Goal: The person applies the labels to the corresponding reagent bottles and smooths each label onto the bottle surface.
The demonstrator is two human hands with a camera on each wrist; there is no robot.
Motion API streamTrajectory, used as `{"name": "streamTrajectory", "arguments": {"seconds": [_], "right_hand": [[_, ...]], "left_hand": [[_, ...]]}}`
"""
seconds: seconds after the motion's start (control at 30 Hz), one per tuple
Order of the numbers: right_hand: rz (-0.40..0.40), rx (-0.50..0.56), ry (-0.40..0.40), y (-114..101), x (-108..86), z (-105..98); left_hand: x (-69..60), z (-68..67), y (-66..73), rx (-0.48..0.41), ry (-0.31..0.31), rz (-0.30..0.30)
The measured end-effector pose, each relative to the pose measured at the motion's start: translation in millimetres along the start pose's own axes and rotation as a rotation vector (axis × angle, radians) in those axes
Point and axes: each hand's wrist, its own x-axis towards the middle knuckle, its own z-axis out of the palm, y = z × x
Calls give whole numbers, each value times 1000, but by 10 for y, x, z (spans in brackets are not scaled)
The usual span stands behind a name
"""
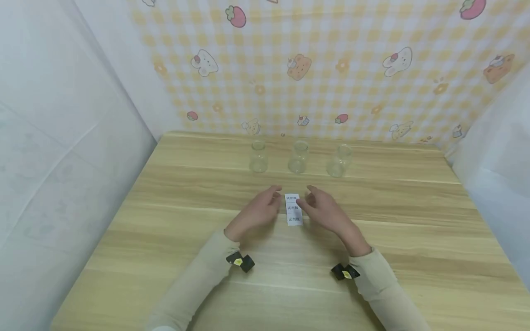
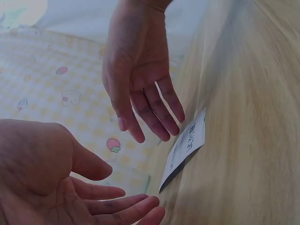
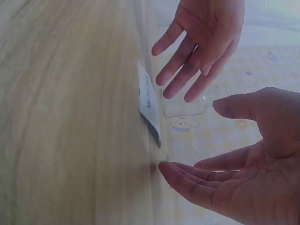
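A white label strip (image 1: 293,214) with printed black characters in three rows lies on the table between the two hands. On its left side is my left hand (image 1: 260,209), fingers loosely bent and holding nothing. My right hand (image 1: 325,210) is at its right, also with nothing in it; from the head, its thumb overlaps the strip's edge, and I cannot tell whether they touch. Both wrist views show relaxed fingers around the strip (image 2: 187,145), whose end lifts off the wood (image 3: 149,103). Behind the hands stand three clear glass jars, left (image 1: 258,158), middle (image 1: 298,158) and right (image 1: 339,162).
The wooden table (image 1: 186,184) ends at the back against a yellow checked cloth (image 1: 265,101) with cartoon prints. White sheets hang at the left (image 1: 62,138) and right (image 1: 497,138). Each sleeve cuff carries a black wrist camera, left (image 1: 247,263) and right (image 1: 337,271).
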Motion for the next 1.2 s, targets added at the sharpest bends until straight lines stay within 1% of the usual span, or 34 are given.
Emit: {"name": "streamTrajectory", "arguments": {"seconds": [0.13,0.23,0.33,0.43,0.5,0.6,0.73,0.9,1.03,1.07,1.2], "right_hand": [[44,42,-13,46,35,29],[77,66,-33,67,45,34],[87,102,-62,86,49,27],[90,145,-96,100,53,20],[95,166,-110,103,55,18],[105,172,-108,102,57,23],[111,165,-77,118,67,41],[101,156,-30,141,82,61],[60,190,9,142,90,65],[43,204,21,133,90,64],[-16,269,73,49,58,33]], "left_hand": [[42,22,-33,-134,-10,-66],[70,47,-37,-258,-8,-122],[87,63,-11,-406,-18,-179],[102,81,-1,-490,-31,-213],[105,92,-3,-502,-31,-222],[99,111,-10,-462,-15,-214],[93,151,-27,-415,-1,-193],[122,204,-31,-418,18,-192],[128,221,-20,-434,33,-169],[126,220,-16,-425,42,-159],[98,193,15,-422,78,-92]]}}
